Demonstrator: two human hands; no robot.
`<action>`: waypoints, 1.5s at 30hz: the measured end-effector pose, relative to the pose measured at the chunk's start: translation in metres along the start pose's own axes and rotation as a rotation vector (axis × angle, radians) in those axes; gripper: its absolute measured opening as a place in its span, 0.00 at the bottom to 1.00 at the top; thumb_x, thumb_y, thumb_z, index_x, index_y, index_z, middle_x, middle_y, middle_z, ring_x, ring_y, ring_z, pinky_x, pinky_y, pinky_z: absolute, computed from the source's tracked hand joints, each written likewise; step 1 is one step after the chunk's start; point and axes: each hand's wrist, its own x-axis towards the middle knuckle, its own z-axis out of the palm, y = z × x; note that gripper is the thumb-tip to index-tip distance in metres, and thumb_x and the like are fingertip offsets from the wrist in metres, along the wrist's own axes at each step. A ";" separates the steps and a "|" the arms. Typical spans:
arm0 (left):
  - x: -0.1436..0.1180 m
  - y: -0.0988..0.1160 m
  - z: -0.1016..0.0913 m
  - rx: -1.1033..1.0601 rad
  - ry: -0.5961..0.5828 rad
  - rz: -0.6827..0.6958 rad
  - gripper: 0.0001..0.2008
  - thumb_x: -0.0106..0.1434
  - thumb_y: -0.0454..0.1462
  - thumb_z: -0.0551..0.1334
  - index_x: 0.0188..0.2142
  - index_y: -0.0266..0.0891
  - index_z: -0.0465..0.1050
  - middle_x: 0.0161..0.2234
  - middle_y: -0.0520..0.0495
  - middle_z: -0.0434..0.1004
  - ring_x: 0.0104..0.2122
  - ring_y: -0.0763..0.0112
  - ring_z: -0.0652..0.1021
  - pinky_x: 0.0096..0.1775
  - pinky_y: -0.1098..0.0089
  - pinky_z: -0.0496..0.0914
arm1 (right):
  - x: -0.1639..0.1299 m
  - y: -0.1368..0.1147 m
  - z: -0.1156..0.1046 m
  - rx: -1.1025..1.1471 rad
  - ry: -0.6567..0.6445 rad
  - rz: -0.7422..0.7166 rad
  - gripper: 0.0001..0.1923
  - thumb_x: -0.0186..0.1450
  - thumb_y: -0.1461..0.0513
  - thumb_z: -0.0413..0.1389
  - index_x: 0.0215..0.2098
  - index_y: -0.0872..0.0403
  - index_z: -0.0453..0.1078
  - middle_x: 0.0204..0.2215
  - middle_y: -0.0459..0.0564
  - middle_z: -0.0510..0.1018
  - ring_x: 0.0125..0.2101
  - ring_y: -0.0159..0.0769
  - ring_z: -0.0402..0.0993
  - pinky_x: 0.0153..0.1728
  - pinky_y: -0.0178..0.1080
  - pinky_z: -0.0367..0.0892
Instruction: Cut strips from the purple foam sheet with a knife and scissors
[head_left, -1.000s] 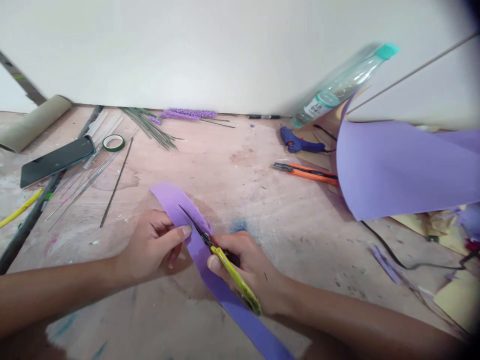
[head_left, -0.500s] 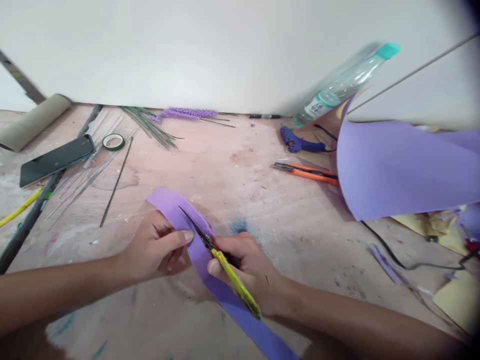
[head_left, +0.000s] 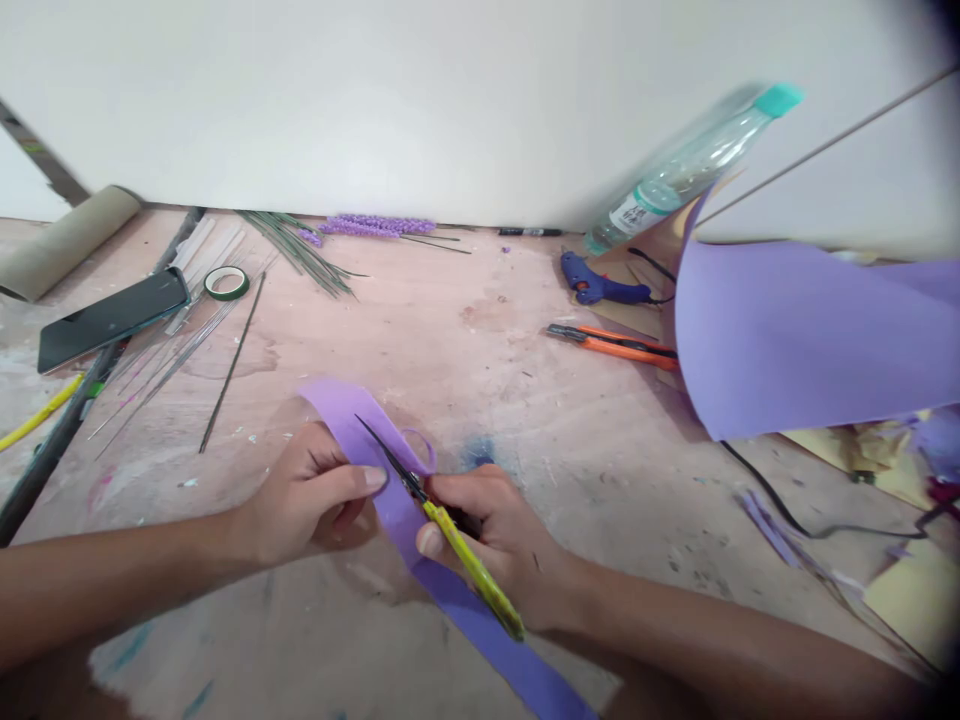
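Note:
A long purple foam strip [head_left: 450,600] lies across the wooden table [head_left: 465,320] in front of me. My left hand [head_left: 311,495] pinches the strip's left edge between thumb and fingers. My right hand [head_left: 499,540] grips yellow-handled scissors [head_left: 439,520], whose dark blades cross the strip's upper part. A thin cut sliver curls up in a loop [head_left: 420,450] just right of the blades.
A large purple foam sheet [head_left: 810,330] stands curled at the right, with a plastic bottle [head_left: 686,170] behind it. A blue glue gun [head_left: 600,285], orange cutter [head_left: 615,345], black phone [head_left: 112,320], green tape roll [head_left: 227,283], wires [head_left: 180,350] and a cardboard tube [head_left: 64,245] lie around.
The scissors have cut further along the strip, and a thin sliver now curls up beside the blades. My left hand has shifted the strip slightly.

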 end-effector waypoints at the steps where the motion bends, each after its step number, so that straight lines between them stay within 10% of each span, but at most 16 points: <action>1: 0.000 0.000 -0.001 0.014 0.024 0.013 0.20 0.58 0.46 0.66 0.17 0.37 0.70 0.13 0.52 0.63 0.13 0.77 0.62 0.16 0.73 0.54 | 0.000 0.001 0.000 0.010 0.005 0.000 0.31 0.66 0.43 0.59 0.20 0.52 0.52 0.17 0.38 0.47 0.19 0.25 0.45 0.19 0.34 0.43; 7: 0.002 0.002 -0.008 0.128 0.205 0.092 0.19 0.62 0.41 0.65 0.17 0.36 0.71 0.11 0.53 0.66 0.12 0.79 0.63 0.15 0.77 0.53 | 0.001 0.003 0.001 0.081 0.003 0.047 0.29 0.65 0.43 0.59 0.21 0.52 0.55 0.18 0.39 0.49 0.21 0.26 0.45 0.19 0.34 0.42; 45: -0.002 -0.002 -0.006 0.166 -0.069 0.144 0.15 0.65 0.40 0.64 0.24 0.36 0.72 0.16 0.54 0.67 0.16 0.79 0.64 0.19 0.78 0.58 | -0.001 0.001 0.001 0.034 -0.022 -0.011 0.28 0.67 0.42 0.57 0.22 0.52 0.55 0.19 0.38 0.49 0.20 0.26 0.46 0.19 0.34 0.45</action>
